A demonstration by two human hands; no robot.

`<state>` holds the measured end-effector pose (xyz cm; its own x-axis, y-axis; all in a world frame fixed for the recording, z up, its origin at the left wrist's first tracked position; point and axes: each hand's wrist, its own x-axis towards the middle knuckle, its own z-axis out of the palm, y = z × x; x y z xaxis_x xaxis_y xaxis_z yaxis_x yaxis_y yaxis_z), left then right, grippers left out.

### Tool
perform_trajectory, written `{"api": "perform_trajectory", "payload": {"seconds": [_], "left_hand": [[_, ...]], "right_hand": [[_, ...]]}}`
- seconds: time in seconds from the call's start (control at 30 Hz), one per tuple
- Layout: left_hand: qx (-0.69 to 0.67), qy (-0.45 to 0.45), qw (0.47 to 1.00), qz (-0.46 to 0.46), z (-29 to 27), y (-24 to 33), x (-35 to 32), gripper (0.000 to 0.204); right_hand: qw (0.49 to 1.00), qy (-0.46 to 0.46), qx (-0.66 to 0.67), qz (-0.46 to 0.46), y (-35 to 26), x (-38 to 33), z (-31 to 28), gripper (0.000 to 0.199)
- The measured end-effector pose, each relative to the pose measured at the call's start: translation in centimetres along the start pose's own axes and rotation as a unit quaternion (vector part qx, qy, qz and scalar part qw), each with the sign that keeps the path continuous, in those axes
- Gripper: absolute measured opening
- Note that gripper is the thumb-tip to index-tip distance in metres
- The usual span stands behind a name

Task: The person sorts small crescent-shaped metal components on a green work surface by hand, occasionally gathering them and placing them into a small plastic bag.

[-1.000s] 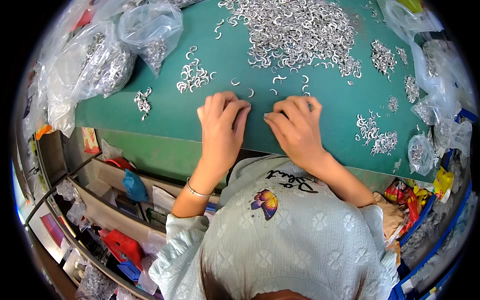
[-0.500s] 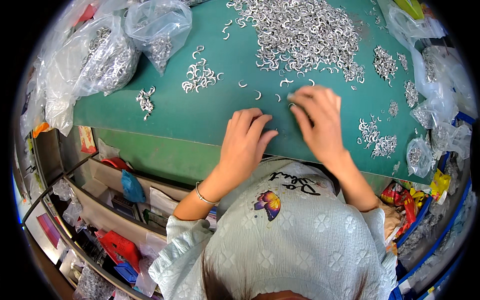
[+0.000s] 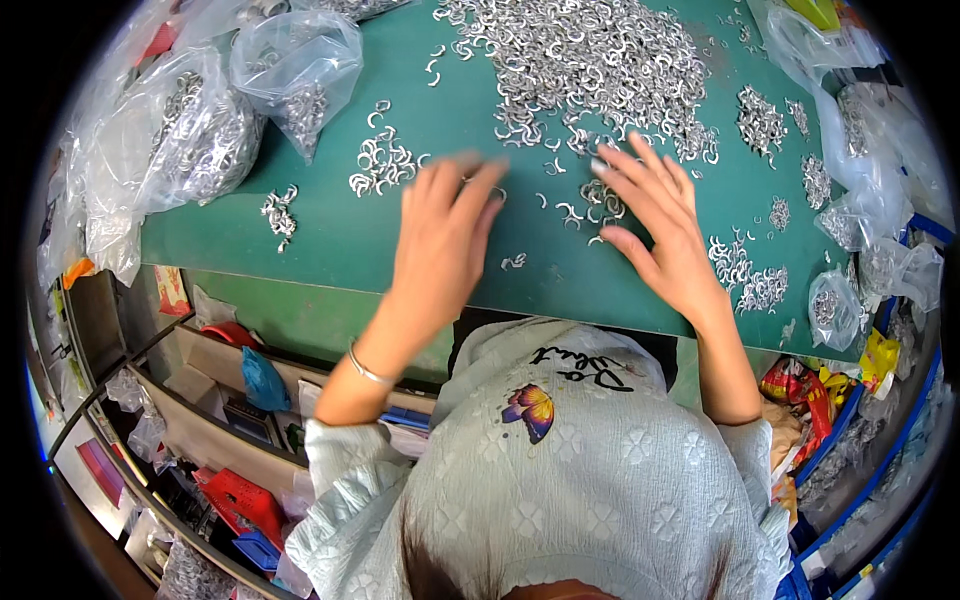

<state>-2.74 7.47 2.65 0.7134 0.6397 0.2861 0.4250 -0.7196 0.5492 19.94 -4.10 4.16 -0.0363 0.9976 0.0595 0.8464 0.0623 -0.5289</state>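
Observation:
Many small silvery C-shaped metal pieces lie heaped on the green tabletop, at its far middle. My right hand has its fingers stretched and spread at the heap's near edge, around a loose cluster of pieces. My left hand, blurred by motion, is over the table right of a small pile of the same pieces. One curved piece shows at its fingertips; whether it is held is unclear. A few pieces lie together between the hands, nearer to me.
Clear plastic bags with metal pieces stand at the left, another bag at the right. Smaller sorted piles dot the right side. Below the table's front edge at left is a shelf with a blue bag and a red basket.
My left hand has moved left and away from me, leaving pieces on the table. My right hand has spread its fingers, and a cluster of pieces now lies beside them.

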Motion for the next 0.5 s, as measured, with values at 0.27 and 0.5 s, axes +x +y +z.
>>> {"api": "perform_trajectory", "payload": {"seconds": [0.27,0.5], "left_hand": [[0.069,-0.137,0.986,0.059,0.9,0.1,2.2,0.053],[0.04,-0.083,0.995,0.044,1.0,1.3,0.7,0.038]], "right_hand": [[0.993,0.001,-0.107,0.054,0.9,-1.0,0.2,0.059],[0.996,-0.069,-0.038,0.038,-2.0,-2.4,0.6,0.064]]}}
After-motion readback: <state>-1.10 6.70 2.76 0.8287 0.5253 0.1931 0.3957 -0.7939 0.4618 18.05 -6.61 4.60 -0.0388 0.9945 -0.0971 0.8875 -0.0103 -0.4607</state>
